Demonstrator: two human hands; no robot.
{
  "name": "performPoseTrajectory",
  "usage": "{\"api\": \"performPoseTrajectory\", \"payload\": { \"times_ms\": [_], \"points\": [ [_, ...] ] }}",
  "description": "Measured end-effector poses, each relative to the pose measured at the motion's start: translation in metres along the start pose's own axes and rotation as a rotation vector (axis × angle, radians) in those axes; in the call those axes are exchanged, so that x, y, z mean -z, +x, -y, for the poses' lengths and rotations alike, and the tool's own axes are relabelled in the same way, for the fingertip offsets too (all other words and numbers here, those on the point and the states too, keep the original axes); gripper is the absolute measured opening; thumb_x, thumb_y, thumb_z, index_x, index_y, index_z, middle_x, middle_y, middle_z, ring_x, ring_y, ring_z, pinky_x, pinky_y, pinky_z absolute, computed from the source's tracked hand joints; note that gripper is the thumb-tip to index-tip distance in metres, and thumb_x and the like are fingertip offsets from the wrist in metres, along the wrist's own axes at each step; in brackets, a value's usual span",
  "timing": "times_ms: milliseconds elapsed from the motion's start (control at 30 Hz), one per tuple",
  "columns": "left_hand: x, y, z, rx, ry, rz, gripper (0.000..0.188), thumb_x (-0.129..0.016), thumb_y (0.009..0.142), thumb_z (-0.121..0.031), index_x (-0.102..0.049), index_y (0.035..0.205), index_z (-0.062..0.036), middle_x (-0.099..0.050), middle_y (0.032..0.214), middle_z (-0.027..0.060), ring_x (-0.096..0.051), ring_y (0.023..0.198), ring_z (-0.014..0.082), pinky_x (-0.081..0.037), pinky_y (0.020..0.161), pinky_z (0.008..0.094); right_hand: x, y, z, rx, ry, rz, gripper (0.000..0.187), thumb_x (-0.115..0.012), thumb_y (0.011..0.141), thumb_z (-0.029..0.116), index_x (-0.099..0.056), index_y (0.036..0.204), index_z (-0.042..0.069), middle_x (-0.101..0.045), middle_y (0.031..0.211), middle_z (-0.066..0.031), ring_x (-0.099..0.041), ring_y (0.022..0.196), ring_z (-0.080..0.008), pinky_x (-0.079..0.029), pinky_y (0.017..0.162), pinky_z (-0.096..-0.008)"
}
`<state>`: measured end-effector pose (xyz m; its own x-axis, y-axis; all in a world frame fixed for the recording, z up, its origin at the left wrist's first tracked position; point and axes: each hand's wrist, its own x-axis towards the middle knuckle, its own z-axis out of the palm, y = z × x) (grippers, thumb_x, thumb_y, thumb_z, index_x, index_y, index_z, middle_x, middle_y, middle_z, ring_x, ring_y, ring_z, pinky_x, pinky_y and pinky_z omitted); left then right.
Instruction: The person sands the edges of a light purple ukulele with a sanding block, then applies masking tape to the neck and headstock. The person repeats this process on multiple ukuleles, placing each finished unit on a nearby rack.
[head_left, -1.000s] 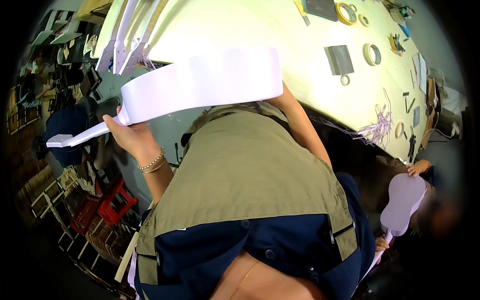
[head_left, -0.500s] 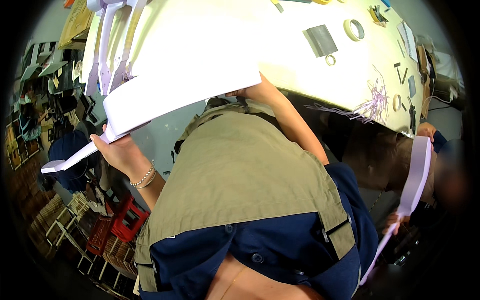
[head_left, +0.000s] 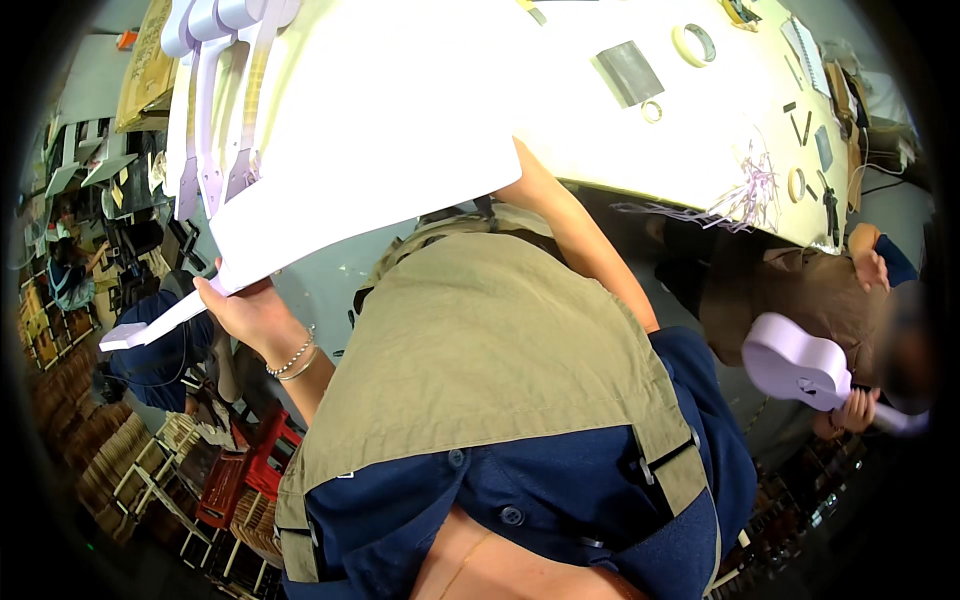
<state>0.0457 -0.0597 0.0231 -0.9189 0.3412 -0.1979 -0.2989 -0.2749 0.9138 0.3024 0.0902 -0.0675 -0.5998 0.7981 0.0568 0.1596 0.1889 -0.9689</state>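
A pale lavender ukulele (head_left: 370,205) is tilted on its side in front of my apron, its body along the near edge of the workbench (head_left: 590,150). My left hand (head_left: 245,312) wraps round the neck close to the body, and the headstock (head_left: 122,337) points out to the lower left. At the body's tail end is my right hand (head_left: 522,182), gripping it from behind; most of its fingers are hidden by the body. Bright light washes out the upper face of the body.
Several lavender ukuleles (head_left: 205,95) lie at the bench's left. Toward the right are a grey block (head_left: 630,73), a tape roll (head_left: 693,45) and a tangle of purple strips (head_left: 755,195). A co-worker at right holds another ukulele (head_left: 790,360). A red crate-like object (head_left: 272,455) stands lower left.
My ukulele has shifted slightly, both hands still on it. The co-worker's ukulele has turned from edge-on to show its face, and one of their hands has let go of it.
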Motion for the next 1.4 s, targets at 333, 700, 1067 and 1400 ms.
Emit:
{"api": "performPoseTrajectory", "payload": {
  "times_ms": [333, 700, 1067, 1400],
  "points": [
    [-0.009, -0.017, -0.013, -0.181, 0.052, 0.094, 0.042, -0.047, 0.095, -0.033, -0.033, 0.117, -0.001, -0.04, 0.112, 0.0142, -0.042, 0.11, 0.0227, -0.036, 0.097, 0.0407, -0.003, 0.002, -0.026, -0.31, 0.151, 0.113, 0.051, -0.077, 0.061, -0.007, -0.057, 0.107, 0.0, -0.063, 0.097, -0.0086, -0.06, 0.091, -0.0177, -0.052, 0.075, -0.032],
    [-0.03, -0.022, -0.008, -0.268, 0.149, 0.112, 0.034, -0.05, 0.093, -0.028, -0.043, 0.108, 0.0021, -0.043, 0.11, 0.0132, -0.045, 0.108, 0.0223, -0.04, 0.094, 0.0398, 0.005, 0.005, -0.033, -0.098, 0.129, -0.018, 0.063, -0.08, 0.058, -0.003, -0.054, 0.115, 0.003, -0.06, 0.106, -0.0092, -0.058, 0.096, -0.0182, -0.051, 0.076, -0.0336],
    [-0.045, -0.021, 0.017, -0.283, 0.18, 0.091, 0.025, -0.048, 0.094, -0.019, -0.053, 0.101, 0.004, -0.047, 0.106, 0.0088, -0.05, 0.103, 0.0209, -0.044, 0.092, 0.0372, 0.012, 0.006, 0.03, 0.016, 0.004, -0.446, 0.096, -0.075, 0.069, 0.045, -0.026, 0.138, -0.001, -0.033, 0.136, -0.0213, -0.034, 0.126, -0.0334, -0.029, 0.105, -0.0416],
    [-0.022, 0.004, 0.024, -0.187, 0.164, 0.132, 0.035, -0.047, 0.095, -0.023, -0.04, 0.113, 0.0067, -0.044, 0.117, 0.0178, -0.048, 0.108, 0.0243, -0.044, 0.094, 0.041, 0.001, 0.009, 0.011, 0.01, 0.453, -0.458, 0.066, -0.047, 0.092, 0.039, -0.027, 0.137, -0.004, -0.036, 0.136, -0.0219, -0.034, 0.128, -0.0281, -0.026, 0.106, -0.0361]
  ]
}}
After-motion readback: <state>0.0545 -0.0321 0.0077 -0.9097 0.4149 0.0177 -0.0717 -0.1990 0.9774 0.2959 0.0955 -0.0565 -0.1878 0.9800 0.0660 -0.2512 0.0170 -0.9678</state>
